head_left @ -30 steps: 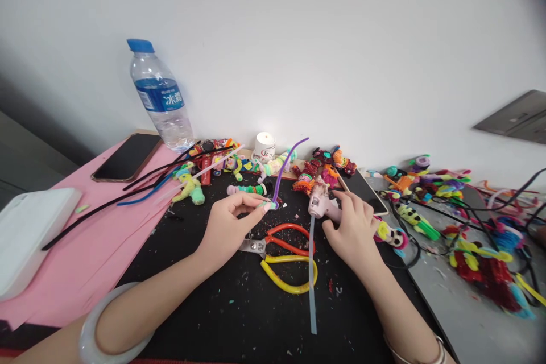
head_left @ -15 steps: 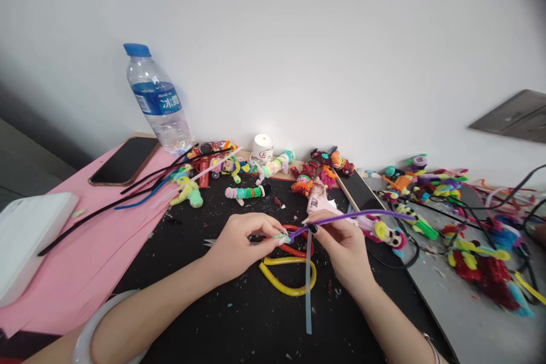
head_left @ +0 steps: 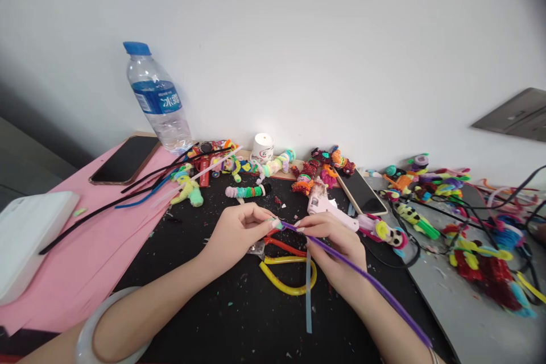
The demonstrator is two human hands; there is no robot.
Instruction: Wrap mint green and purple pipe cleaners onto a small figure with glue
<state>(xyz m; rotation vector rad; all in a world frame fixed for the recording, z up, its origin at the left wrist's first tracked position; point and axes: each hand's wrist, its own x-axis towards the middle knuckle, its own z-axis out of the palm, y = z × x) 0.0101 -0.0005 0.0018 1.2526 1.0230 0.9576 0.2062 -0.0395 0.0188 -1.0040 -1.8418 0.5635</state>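
Between thumb and fingertips my left hand (head_left: 239, 233) pinches a small pale green fuzzy piece (head_left: 276, 224), mostly covered by the fingers. A purple pipe cleaner (head_left: 362, 274) runs from that piece through the pinched fingers of my right hand (head_left: 336, 244), its long tail trailing down along my right forearm. Below the hands lie scissors with red and yellow handles (head_left: 313, 278), their blades partly hidden by my left hand. A translucent glue stick (head_left: 309, 301) lies upright in view beside the handles, reaching toward a pink glue gun (head_left: 330, 209).
Pipe-cleaner figures (head_left: 245, 191) line the back of the black mat (head_left: 213, 318), and more (head_left: 482, 261) lie on the right. At left are a water bottle (head_left: 160, 108), a dark phone (head_left: 125, 160), a white box (head_left: 36, 239) and pink sheets (head_left: 106, 233). Another phone (head_left: 362, 192) lies behind the glue gun.
The purple pipe cleaner's free end has swung from pointing right to hanging down over my right forearm. My right hand has shifted its grip, and the phone behind it shows more.
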